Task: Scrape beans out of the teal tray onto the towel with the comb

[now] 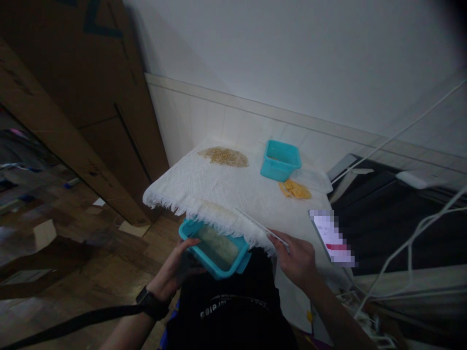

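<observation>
Below the table's fringed edge, my left hand (180,265) grips a turquoise plastic container (219,272), thumb over its rim. Pale, grain-like contents lie in it, too blurred to name. My right hand (297,257) is closed on a thin white flat strip (259,224), held slanted over the front of the white tablecloth (233,187). A faint yellowish patch (215,210) shows on the cloth by the fringe, above the container. Farther back lies a spread pile of tan grains or beans (226,156).
A second turquoise container (279,167) stands at the back right, with a yellow cloth (296,189) and a clear lid (315,179) beside it. A phone (330,238) lies at the right edge. White cables (410,238) hang at right; a large cardboard box (120,112) stands left.
</observation>
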A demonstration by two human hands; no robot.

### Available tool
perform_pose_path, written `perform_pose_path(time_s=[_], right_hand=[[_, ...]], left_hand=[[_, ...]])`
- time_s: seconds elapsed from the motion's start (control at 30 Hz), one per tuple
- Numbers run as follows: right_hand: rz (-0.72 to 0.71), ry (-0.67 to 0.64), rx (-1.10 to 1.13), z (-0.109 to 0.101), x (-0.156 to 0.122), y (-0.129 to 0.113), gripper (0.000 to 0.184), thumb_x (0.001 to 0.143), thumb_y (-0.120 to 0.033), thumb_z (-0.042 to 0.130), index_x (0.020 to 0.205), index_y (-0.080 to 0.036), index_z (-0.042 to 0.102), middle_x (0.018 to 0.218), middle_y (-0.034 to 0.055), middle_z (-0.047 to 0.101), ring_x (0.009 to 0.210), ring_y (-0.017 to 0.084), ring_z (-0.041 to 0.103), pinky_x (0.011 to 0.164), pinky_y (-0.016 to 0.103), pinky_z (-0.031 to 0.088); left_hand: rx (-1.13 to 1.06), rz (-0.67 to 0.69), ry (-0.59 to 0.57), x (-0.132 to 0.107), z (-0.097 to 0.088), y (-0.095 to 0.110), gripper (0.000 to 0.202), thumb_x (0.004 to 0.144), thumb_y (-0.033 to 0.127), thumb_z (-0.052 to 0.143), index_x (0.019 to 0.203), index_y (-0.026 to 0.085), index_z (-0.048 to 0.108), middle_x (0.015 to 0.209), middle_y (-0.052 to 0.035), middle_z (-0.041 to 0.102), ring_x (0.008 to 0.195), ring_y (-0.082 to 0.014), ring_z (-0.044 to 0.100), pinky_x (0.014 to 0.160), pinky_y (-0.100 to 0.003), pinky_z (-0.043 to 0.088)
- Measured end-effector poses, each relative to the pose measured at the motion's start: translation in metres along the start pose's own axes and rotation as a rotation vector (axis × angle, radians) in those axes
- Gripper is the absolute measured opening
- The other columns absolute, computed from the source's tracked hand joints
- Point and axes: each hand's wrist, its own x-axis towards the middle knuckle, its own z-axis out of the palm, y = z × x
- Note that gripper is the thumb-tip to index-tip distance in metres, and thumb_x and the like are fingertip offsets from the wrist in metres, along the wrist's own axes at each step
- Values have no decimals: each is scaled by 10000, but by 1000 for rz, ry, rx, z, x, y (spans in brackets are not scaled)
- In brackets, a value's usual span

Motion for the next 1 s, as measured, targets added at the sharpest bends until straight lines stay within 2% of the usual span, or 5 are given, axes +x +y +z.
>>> perform_pose_path(time_s=[0.17, 0.4, 0.53, 0.77, 1.0], right_hand=[[-89, -44, 46, 5, 3, -3, 373, 1065, -86, 622, 1274, -280, 862, 1076, 43, 916, 803, 226, 902, 753, 290, 760], [-124, -93, 209, 5, 1, -26, 530, 1027, -20, 607, 1441, -298, 785, 1145, 33, 913, 892, 221, 909, 828, 297, 765], [-112, -77, 188, 7, 6, -25, 448, 1055, -47, 620, 1382, -288, 809, 1130, 28, 917, 868, 197, 905, 833, 261, 746], [-34, -54, 3, 33, 25, 10, 282, 1113, -161, 600, 1154, -215, 874, 1023, 55, 921, 818, 194, 898, 772, 228, 706], [-149, -75, 68, 37, 25, 1, 301, 1105, -107, 573, 1196, -194, 846, 1076, 60, 921, 847, 181, 901, 835, 216, 707]], left_hand=[[6, -5, 14, 1, -1, 2, 657, 754, 374, 954, 1309, 291, 614, 1155, -83, 779, 911, -333, 799, 774, -501, 686], [-8, 9, 39, 5, -7, 1, 536, 798, 370, 946, 1222, 294, 627, 923, -12, 682, 771, -252, 715, 726, -452, 671], [-8, 7, 39, 4, -5, 2, 606, 757, 382, 966, 1255, 302, 631, 969, -29, 729, 818, -283, 751, 740, -463, 670], [9, 19, 57, 2, -5, 11, 739, 621, 434, 1024, 1220, 287, 618, 1019, -50, 746, 848, -306, 750, 717, -478, 678], [21, 24, 80, 3, -15, 19, 684, 595, 460, 1030, 1122, 278, 635, 1042, -67, 729, 915, -293, 715, 774, -488, 681]])
